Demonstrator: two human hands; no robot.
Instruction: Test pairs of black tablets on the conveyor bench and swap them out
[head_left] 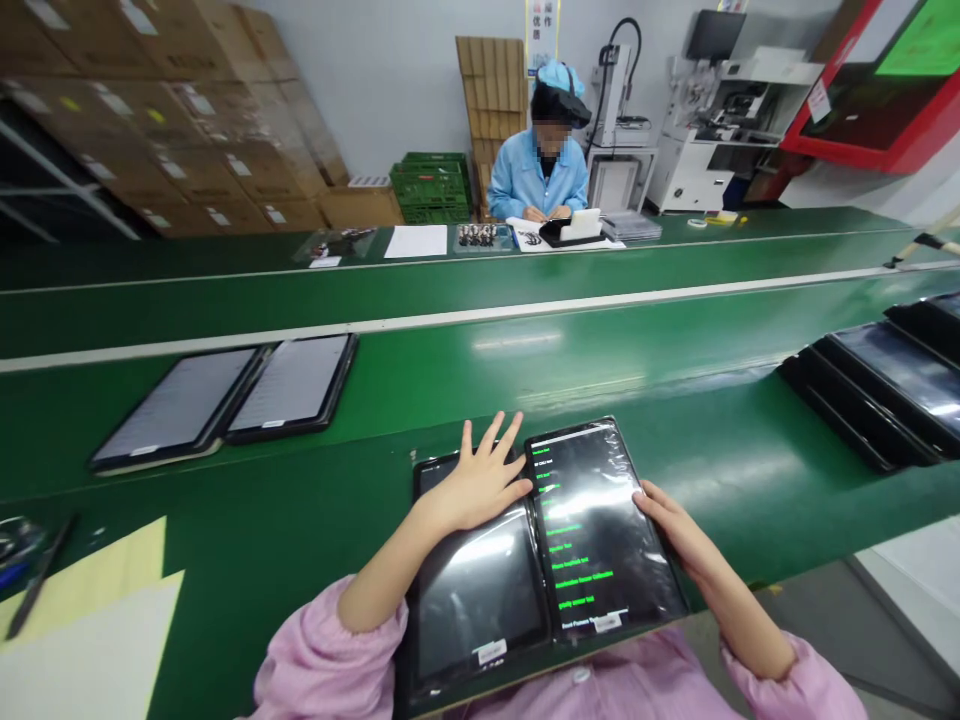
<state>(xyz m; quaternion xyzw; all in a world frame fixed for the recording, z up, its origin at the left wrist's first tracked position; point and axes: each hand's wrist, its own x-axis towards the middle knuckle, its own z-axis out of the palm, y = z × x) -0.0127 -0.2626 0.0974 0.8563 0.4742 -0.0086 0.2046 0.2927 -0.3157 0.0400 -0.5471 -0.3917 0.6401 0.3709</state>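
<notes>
Two black tablets lie side by side at the green bench's near edge. My left hand (484,485) is open, fingers spread, over the upper part of the left tablet (480,600), whose screen is dark. Its thumb reaches the edge of the right tablet (592,530). That tablet shows a list of mostly green test lines on black, under a glossy film. My right hand (679,525) grips this tablet's right edge, thumb on the front and the other fingers mostly hidden. Each tablet has a small white label near its bottom.
Two tablets with pale lit screens (289,385) lie at the left. A row of dark tablets (892,380) overlaps at the right. Yellow and white sheets (97,620) and a dark pen (41,580) are at the lower left. Across the bench sits a person (541,175) in blue.
</notes>
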